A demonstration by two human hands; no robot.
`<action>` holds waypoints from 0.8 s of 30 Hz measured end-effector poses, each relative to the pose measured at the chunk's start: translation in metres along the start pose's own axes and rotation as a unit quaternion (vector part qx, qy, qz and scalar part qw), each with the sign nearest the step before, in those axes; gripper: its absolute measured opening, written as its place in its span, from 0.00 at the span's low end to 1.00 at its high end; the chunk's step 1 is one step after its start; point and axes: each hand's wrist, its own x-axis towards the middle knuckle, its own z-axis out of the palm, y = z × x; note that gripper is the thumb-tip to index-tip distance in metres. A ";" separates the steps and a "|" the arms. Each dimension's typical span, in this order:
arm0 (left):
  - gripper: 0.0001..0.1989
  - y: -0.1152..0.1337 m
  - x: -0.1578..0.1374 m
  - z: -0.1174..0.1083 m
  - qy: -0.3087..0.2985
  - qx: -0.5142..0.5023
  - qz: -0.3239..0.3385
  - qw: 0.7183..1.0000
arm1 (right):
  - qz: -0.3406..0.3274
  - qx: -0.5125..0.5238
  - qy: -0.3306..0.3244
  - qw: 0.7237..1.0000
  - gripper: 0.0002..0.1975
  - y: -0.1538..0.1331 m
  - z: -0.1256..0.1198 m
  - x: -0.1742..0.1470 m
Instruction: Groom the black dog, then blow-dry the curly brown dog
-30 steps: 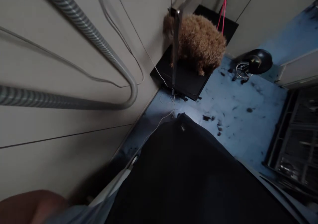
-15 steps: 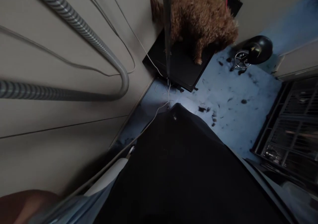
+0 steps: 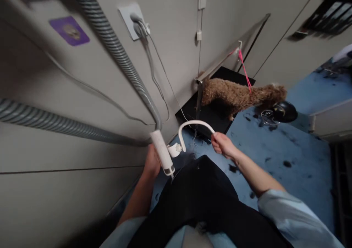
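Observation:
My left hand is closed around a white tube-shaped hair dryer, its fingers mostly hidden behind the dryer. A cord leaves the dryer's lower end. Beside the dryer is a white clip holder, joined to a curved white gooseneck arm. The far end of that arm is in my right hand, fingers wrapped round it. Both hands are above my dark apron, between the wall and the grooming table.
A curly brown dog stands on a black grooming table, with a pink loop above it. Grey ribbed hoses and cords run along the wall near a socket. A black stool stands on the hair-strewn blue floor.
My view has lifted, so the dog and table look farther off. Both hands have come into view, holding the white dryer and gooseneck arm.

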 end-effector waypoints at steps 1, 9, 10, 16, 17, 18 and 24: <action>0.27 -0.011 0.001 0.005 0.011 -0.043 -0.043 0.998 | 0.017 0.013 0.009 1.000 0.25 0.004 -0.001 0.003; 0.20 -0.067 0.017 0.018 0.090 -0.181 -0.172 0.964 | 0.106 0.086 0.041 0.990 0.33 0.023 -0.023 -0.017; 0.21 -0.070 0.019 0.016 0.078 -0.190 -0.175 0.963 | 0.120 0.082 0.036 0.989 0.33 0.024 -0.022 -0.016; 0.30 -0.089 0.001 -0.004 -0.065 -0.155 -0.092 0.982 | 0.159 0.028 0.063 0.985 0.37 0.041 -0.006 0.006; 0.34 -0.093 -0.002 -0.006 -0.072 -0.143 -0.075 0.984 | 0.163 0.022 0.063 0.984 0.37 0.043 -0.006 0.008; 0.36 -0.097 -0.005 -0.007 -0.074 -0.139 -0.064 0.985 | 0.165 0.017 0.058 0.984 0.37 0.044 -0.007 0.010; 0.38 -0.118 -0.004 0.005 -0.071 -0.246 -0.123 0.959 | 0.013 -0.099 -0.062 0.993 0.35 0.038 -0.024 0.008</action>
